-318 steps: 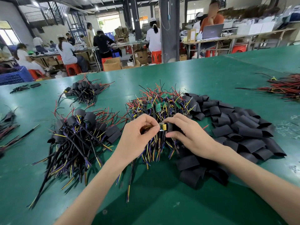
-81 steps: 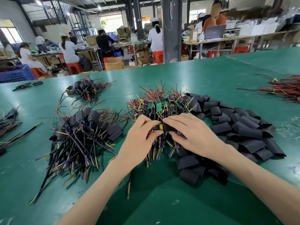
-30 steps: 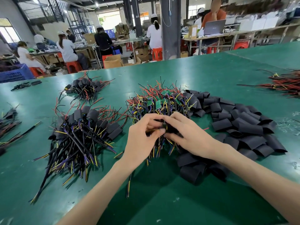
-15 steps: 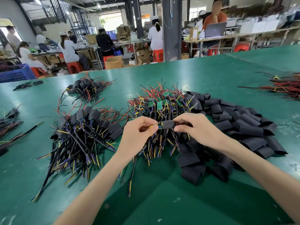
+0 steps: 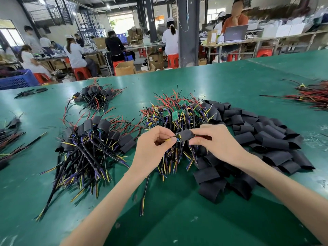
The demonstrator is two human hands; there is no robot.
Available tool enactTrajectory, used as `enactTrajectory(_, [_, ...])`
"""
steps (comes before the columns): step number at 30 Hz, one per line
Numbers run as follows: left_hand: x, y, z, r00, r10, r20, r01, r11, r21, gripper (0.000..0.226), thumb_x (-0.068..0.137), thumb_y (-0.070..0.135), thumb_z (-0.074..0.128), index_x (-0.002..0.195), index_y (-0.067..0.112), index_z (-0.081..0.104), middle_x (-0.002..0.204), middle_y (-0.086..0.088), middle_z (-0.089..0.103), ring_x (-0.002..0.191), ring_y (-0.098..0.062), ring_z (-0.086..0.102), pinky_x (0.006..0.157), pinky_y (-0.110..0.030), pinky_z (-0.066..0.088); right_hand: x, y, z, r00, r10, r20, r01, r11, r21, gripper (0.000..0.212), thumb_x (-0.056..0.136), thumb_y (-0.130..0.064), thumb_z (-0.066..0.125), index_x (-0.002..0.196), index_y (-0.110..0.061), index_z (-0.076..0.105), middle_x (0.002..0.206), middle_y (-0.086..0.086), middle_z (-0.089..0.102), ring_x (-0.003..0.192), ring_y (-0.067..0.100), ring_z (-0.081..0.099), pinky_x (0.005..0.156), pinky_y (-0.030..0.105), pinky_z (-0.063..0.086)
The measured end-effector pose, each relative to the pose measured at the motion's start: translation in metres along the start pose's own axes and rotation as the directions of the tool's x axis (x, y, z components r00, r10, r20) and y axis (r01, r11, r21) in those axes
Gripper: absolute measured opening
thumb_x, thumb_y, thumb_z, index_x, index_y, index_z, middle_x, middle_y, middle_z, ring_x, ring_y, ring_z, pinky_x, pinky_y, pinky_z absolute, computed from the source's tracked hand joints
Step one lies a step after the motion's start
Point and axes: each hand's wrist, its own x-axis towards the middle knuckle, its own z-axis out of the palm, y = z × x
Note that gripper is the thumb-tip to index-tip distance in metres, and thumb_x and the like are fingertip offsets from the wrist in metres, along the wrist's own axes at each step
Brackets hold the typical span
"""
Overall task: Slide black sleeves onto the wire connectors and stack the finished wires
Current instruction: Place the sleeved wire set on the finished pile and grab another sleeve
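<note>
Left hand (image 5: 154, 148): fingers curled, pinching wires (image 5: 168, 139) beside sleeve (image 5: 183, 136).
Right hand (image 5: 214, 141): pinching sleeve's other end.

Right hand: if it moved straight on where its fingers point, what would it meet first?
Beyond the black sleeve it pinches, the right hand would probably meet the left hand.

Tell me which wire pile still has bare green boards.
The middle pile, beside the loose sleeves; the near-left pile and far-left pile already wear black sleeves.
</note>
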Motion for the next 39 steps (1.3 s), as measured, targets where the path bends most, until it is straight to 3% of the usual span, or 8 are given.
enactTrajectory(2, [0.001,0.000,-0.001,1.000,0.000,-0.005,0.000,1.000,0.009,0.015,0.082,0.003,0.070,0.083,0.018,0.067,0.072,0.004,0.067,0.066,-0.006,0.059,0.063,-0.016,0.045,0.001,0.001,-0.003,1.000,0.007,0.009,-0.007,1.000,0.001,0.021,0.085,-0.011,0.066,0.106,-0.010,0.072,0.067,-0.014,0.054,0.062,-0.002,0.050,0.062,0.010,0.035])
enactTrajectory(5, [0.002,0.001,-0.003,1.000,0.002,-0.002,-0.002,1.000,0.020,0.012,0.083,0.004,0.069,0.086,0.016,0.067,0.071,0.003,0.066,0.064,-0.005,0.057,0.063,-0.015,0.043,0.001,0.003,-0.006,1.000,0.011,0.027,-0.011,1.000,0.018,0.023,0.088,-0.004,0.062,0.108,-0.010,0.070,0.073,-0.004,0.063,0.066,0.007,0.055,0.066,0.018,0.040])
enactTrajectory(9, [0.002,0.001,-0.002,1.000,0.005,0.004,-0.005,0.996,0.092,0.013,0.084,0.007,0.069,0.089,0.019,0.067,0.069,0.006,0.065,0.060,-0.001,0.055,0.061,-0.012,0.042,0.001,0.005,-0.005,0.999,0.048,0.015,-0.049,0.995,0.081,0.024,0.085,-0.007,0.067,0.107,-0.013,0.071,0.080,-0.010,0.067,0.071,0.007,0.056,0.072,0.023,0.044])
enactTrajectory(12, [0.001,0.001,-0.002,1.000,0.016,0.010,-0.017,0.993,0.118,0.014,0.083,0.005,0.069,0.084,0.019,0.068,0.065,0.011,0.063,0.057,0.003,0.052,0.059,-0.010,0.039,0.001,0.006,-0.002,0.997,0.083,-0.007,-0.081,0.990,0.111,0.025,0.081,-0.014,0.072,0.106,-0.015,0.072,0.085,0.002,0.072,0.076,0.018,0.062,0.076,0.028,0.046])
enactTrajectory(17, [-0.001,0.003,0.000,1.000,0.025,0.004,-0.025,0.992,0.124,0.012,0.083,0.003,0.068,0.085,0.015,0.069,0.062,0.014,0.060,0.054,0.005,0.051,0.056,-0.006,0.037,-0.001,0.003,-0.002,0.998,0.064,-0.010,-0.061,0.983,0.172,0.028,0.078,-0.024,0.073,0.094,-0.047,0.069,0.076,0.001,0.069,0.065,0.006,0.045,0.062,0.027,0.040])
enactTrajectory(23, [0.000,0.002,-0.004,0.999,0.039,-0.030,-0.034,0.983,0.179,0.006,0.087,0.008,0.065,0.090,0.011,0.070,0.066,0.013,0.062,0.057,0.006,0.051,0.059,-0.006,0.036,-0.002,0.000,0.001,0.999,0.030,-0.027,-0.030,0.999,0.015,0.016,0.088,-0.004,0.062,0.099,-0.009,0.072,0.076,-0.004,0.066,0.063,0.008,0.057,0.063,0.018,0.044])
enactTrajectory(27, [-0.001,0.004,-0.003,0.998,0.054,-0.024,-0.049,0.980,0.192,0.006,0.087,0.008,0.065,0.088,0.010,0.070,0.059,0.019,0.056,0.054,0.007,0.049,0.057,-0.005,0.034,-0.003,-0.004,-0.003,0.999,0.051,-0.009,-0.049,0.993,0.110,0.012,0.084,0.002,0.063,0.089,-0.005,0.071,0.072,-0.009,0.065,0.063,-0.007,0.055,0.065,0.005,0.039])
enactTrajectory(39, [0.000,-0.002,-0.003,0.998,0.057,-0.005,-0.055,0.985,0.163,0.010,0.087,0.008,0.065,0.085,0.018,0.068,0.062,0.014,0.056,0.056,0.001,0.044,0.057,-0.010,0.035,-0.002,0.002,-0.005,0.994,0.087,0.059,-0.098,0.975,0.202,0.007,0.083,-0.008,0.069,0.086,-0.014,0.069,0.076,0.008,0.067,0.068,0.005,0.051,0.070,0.018,0.042])
